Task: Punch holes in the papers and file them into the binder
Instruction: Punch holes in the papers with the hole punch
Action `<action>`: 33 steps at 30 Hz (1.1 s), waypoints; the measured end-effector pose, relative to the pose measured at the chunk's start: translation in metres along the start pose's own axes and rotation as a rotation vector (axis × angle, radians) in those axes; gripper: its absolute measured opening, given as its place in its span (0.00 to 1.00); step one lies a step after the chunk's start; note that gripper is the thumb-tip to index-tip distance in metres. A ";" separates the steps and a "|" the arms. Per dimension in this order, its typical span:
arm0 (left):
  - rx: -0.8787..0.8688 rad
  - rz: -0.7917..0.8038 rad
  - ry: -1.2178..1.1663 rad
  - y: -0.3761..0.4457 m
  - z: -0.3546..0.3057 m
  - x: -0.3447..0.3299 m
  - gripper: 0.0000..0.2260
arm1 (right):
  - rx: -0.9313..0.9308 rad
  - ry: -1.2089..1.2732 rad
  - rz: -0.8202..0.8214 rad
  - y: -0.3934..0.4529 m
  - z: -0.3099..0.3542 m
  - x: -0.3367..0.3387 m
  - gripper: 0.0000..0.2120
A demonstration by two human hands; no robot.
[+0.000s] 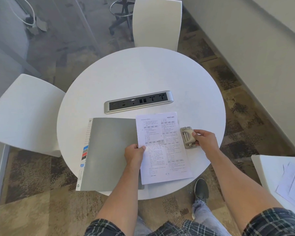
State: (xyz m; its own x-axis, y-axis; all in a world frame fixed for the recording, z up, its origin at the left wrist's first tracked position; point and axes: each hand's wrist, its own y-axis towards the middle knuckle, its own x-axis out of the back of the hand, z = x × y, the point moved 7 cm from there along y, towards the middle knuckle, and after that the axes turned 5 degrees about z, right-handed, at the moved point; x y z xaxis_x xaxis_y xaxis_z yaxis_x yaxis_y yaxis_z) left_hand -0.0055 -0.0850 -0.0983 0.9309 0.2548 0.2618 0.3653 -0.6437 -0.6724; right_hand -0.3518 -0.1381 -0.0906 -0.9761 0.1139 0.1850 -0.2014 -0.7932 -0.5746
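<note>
A person in plaid sleeves stands at the 6 o'clock edge of a round white desk [143, 74], one dark shoe [201, 188] on the patterned carpet below. The left hand [134, 155] holds a printed paper [162, 147] by its left edge, thumb on top and fingers curled beneath, so the fingers are clamped on the sheet. The paper lies just right of the desk's centre, its left margin overlapping the right side of a closed grey binder [109, 152]. The binder rests flat at about 8 o'clock on the desk, its white spine with coloured tabs toward 9 o'clock and its near corner overhanging the desk's rim. The right hand [204, 139] grips a metal punch [187, 137] at about 4 o'clock, fingers wrapped round its right end; the punch sits on the desk, touching or just beside the paper's right edge, and whether the edge sits inside its slot cannot be told. Beyond the paper, a silver socket strip [138, 102] is set into the middle of the desk. More papers [291, 183] lie on a white surface at the far right, well apart from the desk. White chairs stand at 9 o'clock [24, 113] and 12 o'clock [157, 23].
</note>
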 end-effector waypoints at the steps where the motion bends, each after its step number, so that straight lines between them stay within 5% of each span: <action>1: -0.003 0.002 -0.004 0.000 -0.001 0.000 0.06 | -0.002 0.007 0.003 0.000 0.000 0.000 0.05; 33: -0.020 -0.021 0.056 -0.009 -0.009 -0.028 0.07 | 0.050 -0.118 -0.025 -0.007 -0.002 0.008 0.07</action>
State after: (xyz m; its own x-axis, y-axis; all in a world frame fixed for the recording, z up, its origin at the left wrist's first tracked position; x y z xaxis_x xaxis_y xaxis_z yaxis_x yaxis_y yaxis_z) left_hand -0.0349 -0.0929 -0.0931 0.9216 0.2279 0.3143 0.3840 -0.6534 -0.6524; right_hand -0.3578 -0.1306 -0.0866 -0.9537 0.0654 0.2934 -0.2188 -0.8203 -0.5284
